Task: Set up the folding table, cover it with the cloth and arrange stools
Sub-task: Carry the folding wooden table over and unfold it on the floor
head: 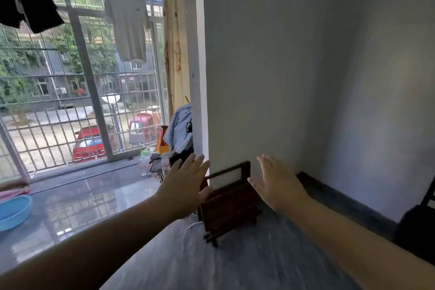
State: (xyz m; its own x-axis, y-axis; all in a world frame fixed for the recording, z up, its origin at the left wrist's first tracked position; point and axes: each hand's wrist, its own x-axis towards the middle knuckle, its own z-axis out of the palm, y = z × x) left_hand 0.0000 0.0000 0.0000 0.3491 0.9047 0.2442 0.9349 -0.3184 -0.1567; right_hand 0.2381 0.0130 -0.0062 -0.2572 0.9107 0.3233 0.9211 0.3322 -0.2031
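Note:
A dark brown folded wooden table leans upright against the white wall, standing on the grey floor. My left hand is stretched out in front of its left edge, fingers straight and together, holding nothing. My right hand reaches out just right of the folded table's top, also flat with straight fingers and holding nothing. Whether either hand touches the wood cannot be told. No cloth or stool can be made out with certainty.
A barred glass window wall fills the left, with clothes hanging above. A blue basin sits on the floor at far left. A pile of clothes and bottles stands beside the wall's end. A dark chair is at the right edge.

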